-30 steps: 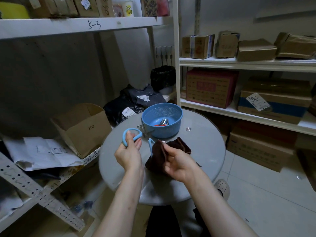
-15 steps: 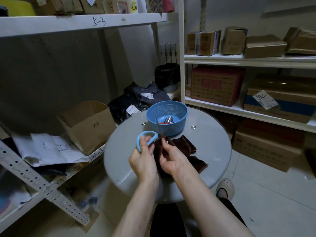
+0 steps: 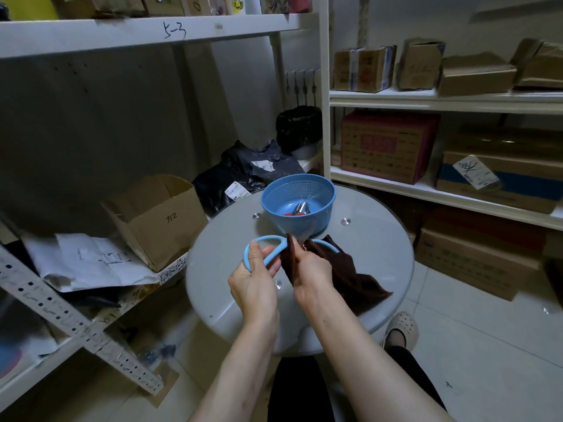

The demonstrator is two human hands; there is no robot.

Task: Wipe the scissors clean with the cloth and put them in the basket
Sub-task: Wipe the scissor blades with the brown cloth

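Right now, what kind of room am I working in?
Probably a storeroom or parcel stockroom: white shelving stacked with taped cardboard boxes, labelled black mailer bags on a lower shelf, and an open carton beside the small round table.

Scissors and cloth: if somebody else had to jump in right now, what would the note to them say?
Left hand: holds the scissors by one blue handle, above the table.
Right hand: grips the cloth, which is wrapped around the middle of the scissors and hides the blades. The cloth's far end lies on the table.
Basket: stands on the table just behind the hands, with another small tool already in it.
Done: scissors picked up, wiping under way.
Left: finish wiping, then put the scissors in the basket.
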